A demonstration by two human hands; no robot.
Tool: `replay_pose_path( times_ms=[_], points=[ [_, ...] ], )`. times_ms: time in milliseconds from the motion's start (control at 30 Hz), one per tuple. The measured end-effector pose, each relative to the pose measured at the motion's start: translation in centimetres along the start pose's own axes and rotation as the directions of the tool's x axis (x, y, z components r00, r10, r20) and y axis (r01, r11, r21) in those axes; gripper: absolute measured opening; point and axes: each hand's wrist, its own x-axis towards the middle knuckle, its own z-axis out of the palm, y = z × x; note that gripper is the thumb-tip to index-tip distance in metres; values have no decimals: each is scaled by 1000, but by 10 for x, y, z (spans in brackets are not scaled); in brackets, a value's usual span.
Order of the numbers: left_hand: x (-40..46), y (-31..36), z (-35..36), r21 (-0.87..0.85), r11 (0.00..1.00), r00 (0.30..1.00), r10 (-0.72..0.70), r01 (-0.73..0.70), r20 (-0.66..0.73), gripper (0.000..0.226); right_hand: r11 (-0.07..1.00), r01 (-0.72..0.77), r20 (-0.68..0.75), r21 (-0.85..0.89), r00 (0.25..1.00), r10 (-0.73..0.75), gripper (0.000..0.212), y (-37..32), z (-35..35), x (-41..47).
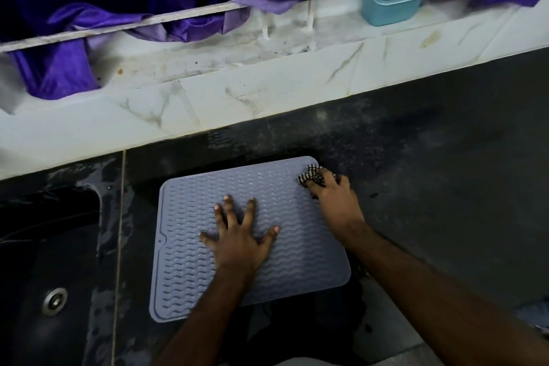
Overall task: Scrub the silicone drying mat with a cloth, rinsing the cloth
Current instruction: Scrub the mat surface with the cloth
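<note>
Both hands on mat (190,261): left hand (240,242) flat, right hand (335,196) gripping cloth (310,176).

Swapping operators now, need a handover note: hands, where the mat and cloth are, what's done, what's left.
Left hand: flat, fingers spread, pressing the drying mat down on the dark counter.
Right hand: grips the bunched checked cloth at the mat's far right corner.
Sink lies left of the mat; counter around it is wet.
Done: cannot tell how much is scrubbed.
Left: probably work across the rest of the mat, then rinse the cloth at the sink.
</note>
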Motion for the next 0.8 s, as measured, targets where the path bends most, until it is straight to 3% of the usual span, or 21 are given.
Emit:
replay_pose_path(
  times_ms=[367, 633, 800],
  points=[
    [-18, -59, -15, -130, 977, 986, -168, 168, 12, 95, 1000, 10, -31, 4, 999, -10, 51, -40, 5, 9],
    [-20, -80, -14, -123, 972, 980, -198, 199, 19, 92, 998, 4, -34, 58, 999, -2, 41, -59, -2, 8],
    [-17, -78, -12, -89, 975, 978, -200, 204, 54, 92, 999, -31, -55, -27, 998, 29, 39, -67, -7, -1]
  ],
)
